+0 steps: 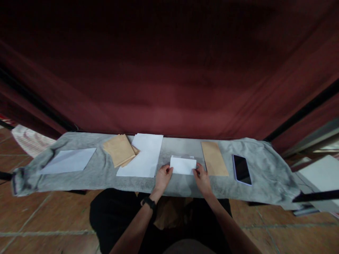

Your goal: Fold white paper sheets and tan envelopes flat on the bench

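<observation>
A folded white sheet of paper point(183, 166) is held at its two lower sides, low over the grey cloth in front of me. My left hand point(163, 177) pinches its left edge between thumb and fingers. On the opposite edge, my right hand point(202, 179) grips the paper the same way. A thin strip of another paper layer shows behind its top edge. Just right of my right hand lies a flat brown envelope point(215, 158). To the left of my left hand rests a stack of white paper point(147, 155).
Several brown envelopes point(119, 149) overlap the white stack's left side. Farther left lies a white sheet point(69, 161). A phone point(242, 169) with a dark screen sits at the right on the grey cloth point(267, 169). A dark red curtain point(169, 88) hangs behind the table.
</observation>
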`<state>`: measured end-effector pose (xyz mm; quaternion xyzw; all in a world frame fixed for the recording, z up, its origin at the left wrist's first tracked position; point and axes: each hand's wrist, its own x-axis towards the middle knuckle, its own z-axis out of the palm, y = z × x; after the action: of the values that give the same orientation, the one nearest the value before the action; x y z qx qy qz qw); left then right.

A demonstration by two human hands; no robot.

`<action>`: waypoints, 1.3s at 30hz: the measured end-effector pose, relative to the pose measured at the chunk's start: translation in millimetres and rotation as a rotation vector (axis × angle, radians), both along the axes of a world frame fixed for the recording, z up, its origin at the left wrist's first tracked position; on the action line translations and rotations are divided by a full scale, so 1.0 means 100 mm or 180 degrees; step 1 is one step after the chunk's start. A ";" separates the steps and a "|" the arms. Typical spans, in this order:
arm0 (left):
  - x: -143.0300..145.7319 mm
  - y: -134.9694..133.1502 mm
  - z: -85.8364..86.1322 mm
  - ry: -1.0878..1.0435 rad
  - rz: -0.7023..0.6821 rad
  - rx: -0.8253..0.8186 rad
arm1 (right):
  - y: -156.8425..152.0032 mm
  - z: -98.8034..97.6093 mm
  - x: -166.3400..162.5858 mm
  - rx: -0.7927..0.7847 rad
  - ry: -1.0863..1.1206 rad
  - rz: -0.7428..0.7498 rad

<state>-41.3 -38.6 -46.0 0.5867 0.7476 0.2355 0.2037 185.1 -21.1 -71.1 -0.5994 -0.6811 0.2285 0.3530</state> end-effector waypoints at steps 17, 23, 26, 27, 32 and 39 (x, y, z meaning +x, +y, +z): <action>0.12 0.31 0.22 0.0598 0.0209 -0.0787 | 0.29 -0.04 -0.15 -0.0189 -0.1579 -0.0280; 0.17 0.31 0.19 0.0787 0.0267 -0.0788 | 0.29 -0.06 -0.17 0.0007 -0.1719 -0.0285; 0.17 0.32 0.17 0.0829 0.0264 -0.0785 | 0.28 -0.05 -0.18 0.0129 -0.1861 -0.0330; 0.16 0.33 0.16 0.0837 0.0257 -0.0785 | 0.28 -0.05 -0.19 0.0161 -0.1905 -0.0351; 0.17 0.33 0.15 0.0893 0.0237 -0.0747 | 0.24 -0.08 -0.28 0.0605 -0.1774 -0.0025; 0.18 0.30 0.15 0.0969 0.0199 -0.0639 | 0.14 -0.28 -0.46 0.0814 -0.1750 0.0356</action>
<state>-23.1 -8.1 -31.2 0.5687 0.8074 0.0744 0.1384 139.0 -7.3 -98.9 -0.5511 -0.8062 -0.0107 0.2150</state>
